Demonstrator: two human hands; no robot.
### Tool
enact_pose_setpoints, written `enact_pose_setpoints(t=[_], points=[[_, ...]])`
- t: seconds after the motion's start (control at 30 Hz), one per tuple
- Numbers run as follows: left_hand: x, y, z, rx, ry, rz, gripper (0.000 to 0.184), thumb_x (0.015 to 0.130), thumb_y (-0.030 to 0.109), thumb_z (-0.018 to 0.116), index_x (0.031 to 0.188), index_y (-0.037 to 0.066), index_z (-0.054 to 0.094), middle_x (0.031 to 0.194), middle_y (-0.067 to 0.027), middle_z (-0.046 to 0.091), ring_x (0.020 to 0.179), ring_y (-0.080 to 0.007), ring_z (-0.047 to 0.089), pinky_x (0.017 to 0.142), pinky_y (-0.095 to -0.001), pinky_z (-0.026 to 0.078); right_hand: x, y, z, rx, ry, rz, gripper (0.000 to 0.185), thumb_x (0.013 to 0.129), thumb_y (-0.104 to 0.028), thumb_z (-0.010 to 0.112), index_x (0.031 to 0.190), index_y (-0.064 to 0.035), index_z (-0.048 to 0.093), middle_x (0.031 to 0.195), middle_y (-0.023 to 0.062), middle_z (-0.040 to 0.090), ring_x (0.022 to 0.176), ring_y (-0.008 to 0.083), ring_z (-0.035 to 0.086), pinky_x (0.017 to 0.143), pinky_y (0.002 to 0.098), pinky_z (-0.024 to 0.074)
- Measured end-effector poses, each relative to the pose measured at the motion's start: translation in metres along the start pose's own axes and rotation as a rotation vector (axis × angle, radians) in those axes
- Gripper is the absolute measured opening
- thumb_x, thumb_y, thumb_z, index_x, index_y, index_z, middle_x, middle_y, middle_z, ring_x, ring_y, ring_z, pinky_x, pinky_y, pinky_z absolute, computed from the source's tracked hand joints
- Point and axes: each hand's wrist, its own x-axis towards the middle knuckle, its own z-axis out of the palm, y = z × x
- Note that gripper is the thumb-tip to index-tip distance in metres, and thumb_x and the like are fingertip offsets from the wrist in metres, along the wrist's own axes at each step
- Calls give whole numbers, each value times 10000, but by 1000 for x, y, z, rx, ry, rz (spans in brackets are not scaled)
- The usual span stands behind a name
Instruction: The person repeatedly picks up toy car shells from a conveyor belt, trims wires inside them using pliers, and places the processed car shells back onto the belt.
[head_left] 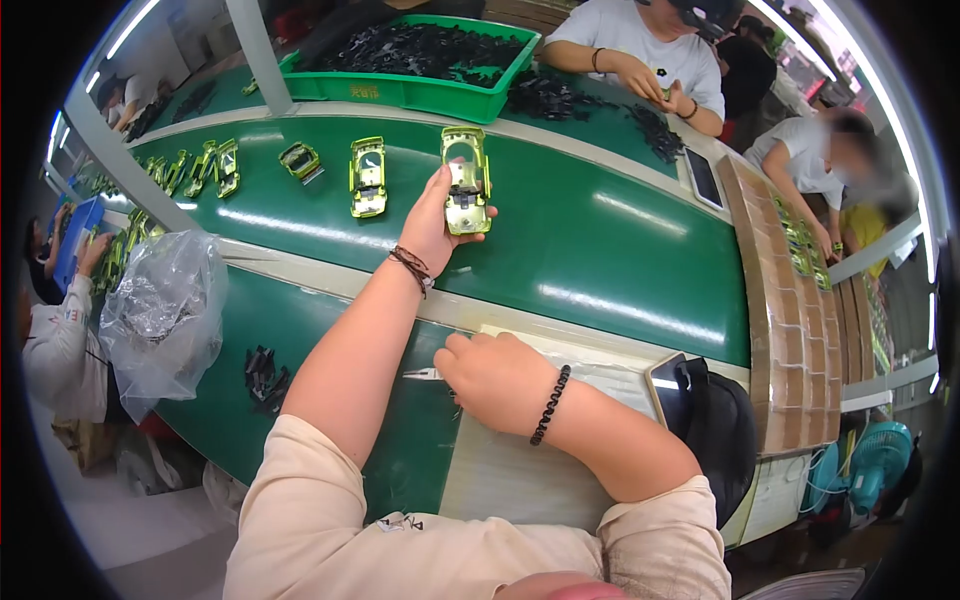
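My left hand (432, 225) reaches out over the green belt and grips a yellow-green toy car body (466, 185) upright, its roof side facing me. Closer in, above the near work surface, my right hand (500, 385) is closed in a fist around what look like pliers (424, 374). Only the pointed metal tip sticks out to the left; the handles are hidden in my palm. To the left of the held car, another toy car body (368, 178) lies on the belt, and beyond it a tilted one (300, 161).
Behind the belt stands a green crate (420, 97) of black parts. A clear plastic bag (165, 310) and loose black parts (264, 378) are at left. On the right are a phone (703, 178), a divided cardboard tray (790, 340) and a black bag (715, 430). Co-workers sit around.
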Motion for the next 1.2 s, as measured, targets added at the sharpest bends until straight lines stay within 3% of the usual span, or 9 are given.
enact_pose_setpoints(t=[0.47,0.67,0.77,0.9,1.0,1.03,1.1,1.2], points=[[1,0,2,6,-5,9,499,1035,488,350,1444,201,360,1167,-72,621,941,-219,672,648,-338,555,10,5,8,166,-130,13,204,767,-40,607,946,-7,516,884,162,630,891,360,628,757,466,507],[1,-3,1,18,17,12,494,1035,492,346,1429,196,379,1182,-79,624,958,-235,667,655,-336,555,15,11,-6,412,-332,54,258,764,-14,577,1019,12,548,939,199,647,882,369,644,759,457,517],[2,-5,-2,-18,-5,18,476,1036,471,353,1422,194,383,1184,-83,621,964,-246,670,644,-342,563,18,30,-7,629,-338,-79,135,812,-40,578,939,-14,541,860,121,631,814,269,625,748,374,496],[1,-6,-1,-62,-31,16,435,998,307,444,1400,161,363,1147,-69,598,951,-252,680,620,-354,575,21,60,0,1076,-266,-134,119,870,-50,620,925,-38,516,935,-3,587,886,108,527,825,286,460],[1,-4,1,-45,-64,24,484,927,166,456,1396,131,343,1178,-96,584,981,-284,674,646,-373,591,17,69,-2,1351,-120,-142,138,861,-27,618,942,-69,514,898,5,571,783,105,515,705,269,458],[1,-5,1,-41,-75,25,515,894,127,452,1396,118,336,1187,-107,578,992,-295,670,657,-379,596,15,70,-10,1565,-222,-45,181,877,-20,626,965,-92,486,891,21,549,778,114,524,688,269,449],[1,-5,1,-28,-104,21,621,792,41,444,1398,82,313,1206,-151,564,1024,-330,658,721,-420,603,12,74,-6,1839,-152,-103,204,888,-23,629,975,-104,463,898,30,542,769,121,534,675,277,446],[3,-12,0,-100,-172,37,642,769,19,447,1395,68,311,1202,-164,567,1017,-319,662,765,-443,594,14,82,-5,2018,60,-135,221,914,-48,628,977,-124,430,934,43,530,787,164,586,703,321,492]])
